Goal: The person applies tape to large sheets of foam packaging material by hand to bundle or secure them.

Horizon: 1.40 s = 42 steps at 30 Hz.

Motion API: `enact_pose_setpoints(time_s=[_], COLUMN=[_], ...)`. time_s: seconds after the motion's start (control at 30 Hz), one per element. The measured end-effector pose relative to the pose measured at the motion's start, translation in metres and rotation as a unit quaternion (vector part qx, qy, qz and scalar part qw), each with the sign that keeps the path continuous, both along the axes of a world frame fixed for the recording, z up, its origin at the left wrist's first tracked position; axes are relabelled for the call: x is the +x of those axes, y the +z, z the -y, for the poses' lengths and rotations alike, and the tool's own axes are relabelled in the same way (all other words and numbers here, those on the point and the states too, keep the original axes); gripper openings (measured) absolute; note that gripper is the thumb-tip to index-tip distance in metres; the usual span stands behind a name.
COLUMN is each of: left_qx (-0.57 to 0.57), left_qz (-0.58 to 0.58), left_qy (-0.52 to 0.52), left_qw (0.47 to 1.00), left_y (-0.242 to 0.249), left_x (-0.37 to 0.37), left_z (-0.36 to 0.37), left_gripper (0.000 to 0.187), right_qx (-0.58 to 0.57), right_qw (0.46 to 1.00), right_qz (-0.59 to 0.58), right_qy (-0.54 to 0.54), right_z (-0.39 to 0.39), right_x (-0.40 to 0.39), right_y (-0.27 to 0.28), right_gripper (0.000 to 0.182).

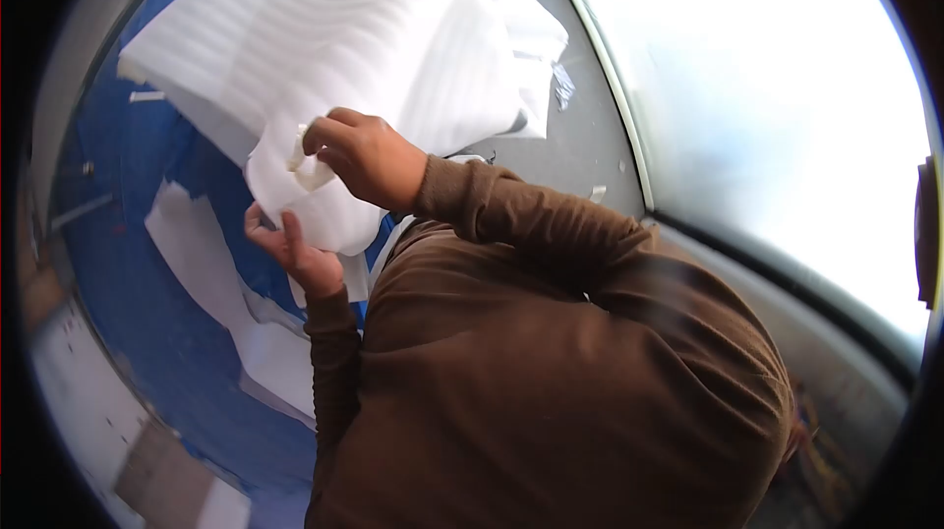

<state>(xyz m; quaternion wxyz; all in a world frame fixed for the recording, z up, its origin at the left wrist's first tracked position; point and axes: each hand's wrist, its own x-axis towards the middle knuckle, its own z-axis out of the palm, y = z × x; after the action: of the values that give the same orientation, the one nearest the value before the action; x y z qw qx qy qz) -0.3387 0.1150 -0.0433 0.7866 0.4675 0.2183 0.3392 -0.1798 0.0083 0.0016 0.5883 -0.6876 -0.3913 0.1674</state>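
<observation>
A large white foam sheet (374, 37) with a ribbed surface is held up in front of my chest. My right hand (366, 157) lies on its lower folded part, and the fingers pinch a small white strip (307, 163) at the fold. My left hand (293, 256) grips the sheet's bottom edge from below, thumb up against the foam. Both arms wear brown sleeves (511, 224). The underside of the sheet is hidden.
Below lies a blue covering (128, 264) with several white foam pieces (211, 273) on it. A grey ledge (590, 136) and a curved frame run along the right, next to a bright glass pane (787, 106). Pale flooring (88, 411) shows at the lower left.
</observation>
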Motion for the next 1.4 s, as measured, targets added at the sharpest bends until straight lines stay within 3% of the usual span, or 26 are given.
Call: enact_pose_setpoints(time_s=[0.07, 0.1, 0.2, 0.3, 0.4, 0.43, 0.5, 0.57, 0.6, 0.63, 0.7, 0.77, 0.83, 0.87, 0.9, 0.93, 0.97, 1.0, 1.03, 1.1, 1.17, 1.2, 1.23, 1.3, 1.33, 1.4], left_qx=[0.118, 0.217, 0.216, 0.286, 0.344, 0.351, 0.394, 0.469, 0.466, 0.454, 0.34, 0.338, 0.331, 0.256, 0.179, 0.179, 0.093, 0.008, 0.01, -0.025, 0.015, -0.005, -0.026, 0.031, 0.072, 0.0], left_qz=[-0.168, -0.189, -0.127, -0.1, -0.105, -0.096, -0.05, -0.077, -0.033, -0.084, -0.05, -0.058, -0.067, -0.065, -0.06, -0.053, -0.028, -0.001, 0.003, 0.04, 0.029, 0.019, 0.009, -0.015, -0.036, -0.006], left_qy=[0.094, 0.096, 0.013, -0.07, -0.212, -0.22, -0.335, -0.391, -0.398, -0.415, -0.388, -0.38, -0.367, -0.365, -0.363, -0.353, -0.376, -0.395, -0.386, -0.466, -0.482, -0.442, -0.401, -0.359, -0.324, -0.225], left_qw=[0.974, 0.953, 0.968, 0.95, 0.909, 0.905, 0.854, 0.788, 0.79, 0.784, 0.855, 0.859, 0.867, 0.893, 0.912, 0.917, 0.922, 0.919, 0.922, 0.884, 0.876, 0.897, 0.916, 0.933, 0.942, 0.974], left_y=[0.027, 0.012, 0.02, 0.027, 0.036, 0.042, 0.053, 0.062, 0.063, 0.06, 0.067, 0.067, 0.062, 0.059, 0.058, 0.061, 0.065, 0.068, 0.07, 0.071, 0.081, 0.087, 0.1, 0.108, 0.109, 0.107], left_x=[0.012, 0.005, 0.002, 0.025, 0.023, 0.018, 0.005, 0.0, -0.002, -0.007, -0.011, -0.008, -0.011, -0.011, -0.01, -0.01, -0.011, -0.01, -0.009, -0.01, -0.008, -0.008, -0.009, -0.017, -0.026, -0.045], left_z=[0.008, 0.007, 0.007, 0.0, 0.02, 0.034, 0.066, 0.08, 0.093, 0.093, 0.115, 0.11, 0.105, 0.104, 0.105, 0.111, 0.117, 0.122, 0.124, 0.126, 0.116, 0.111, 0.107, 0.079, 0.067, 0.039], left_gripper=[0.057, 0.057, 0.056, 0.045, 0.022, 0.022, 0.024, 0.032, 0.038, 0.032, 0.022, 0.018, 0.013, 0.01, 0.008, 0.008, 0.007, 0.005, 0.005, 0.005, 0.008, 0.01, 0.012, 0.016, 0.016, 0.013], right_qx=[0.014, 0.026, -0.063, -0.086, -0.084, -0.078, -0.092, -0.043, -0.048, -0.054, -0.059, -0.068, 0.062, 0.127, 0.12, 0.065, 0.012, -0.052, -0.089, -0.081, -0.071, -0.009, -0.021, 0.0, -0.026, -0.052], right_qw=[0.996, 0.986, 0.98, 0.959, 0.915, 0.904, 0.919, 0.945, 0.951, 0.956, 0.959, 0.965, 0.94, 0.922, 0.927, 0.974, 0.991, 0.994, 0.99, 0.985, 0.989, 0.988, 0.987, 0.984, 0.985, 0.982], right_qz=[0.066, 0.138, 0.061, -0.079, -0.121, -0.14, -0.069, 0.035, 0.014, -0.007, -0.039, -0.07, -0.299, -0.354, -0.347, -0.192, -0.032, 0.041, 0.053, 0.038, -0.078, -0.028, -0.036, -0.098, -0.065, -0.05], right_qy=[-0.062, -0.092, -0.177, -0.26, -0.375, -0.397, -0.377, -0.322, -0.306, -0.288, -0.273, -0.244, -0.154, -0.089, -0.078, -0.105, -0.129, -0.09, -0.096, -0.15, -0.101, -0.152, -0.152, -0.148, -0.155, -0.172], right_z=[0.05, 0.084, 0.16, 0.214, 0.239, 0.241, 0.233, 0.212, 0.201, 0.193, 0.196, 0.201, 0.213, 0.219, 0.221, 0.221, 0.22, 0.215, 0.208, 0.192, 0.193, 0.187, 0.189, 0.198, 0.204, 0.216], right_x=[-0.021, -0.037, -0.089, -0.113, -0.143, -0.151, -0.158, -0.156, -0.156, -0.155, -0.153, -0.146, -0.138, -0.129, -0.125, -0.127, -0.128, -0.124, -0.128, -0.123, -0.106, -0.104, -0.1, -0.091, -0.087, -0.078], right_y=[-0.014, -0.026, -0.022, -0.004, -0.001, 0.0, 0.003, 0.002, 0.008, 0.02, 0.032, 0.038, 0.033, 0.026, 0.023, 0.031, 0.036, 0.027, 0.03, 0.017, 0.022, 0.0, 0.001, 0.01, 0.015, 0.012], right_gripper=[0.013, 0.011, 0.01, 0.022, 0.025, 0.024, 0.024, 0.024, 0.025, 0.026, 0.028, 0.03, 0.026, 0.033, 0.033, 0.046, 0.062, 0.082, 0.08, 0.068, 0.055, 0.046, 0.047, 0.049, 0.05, 0.053])
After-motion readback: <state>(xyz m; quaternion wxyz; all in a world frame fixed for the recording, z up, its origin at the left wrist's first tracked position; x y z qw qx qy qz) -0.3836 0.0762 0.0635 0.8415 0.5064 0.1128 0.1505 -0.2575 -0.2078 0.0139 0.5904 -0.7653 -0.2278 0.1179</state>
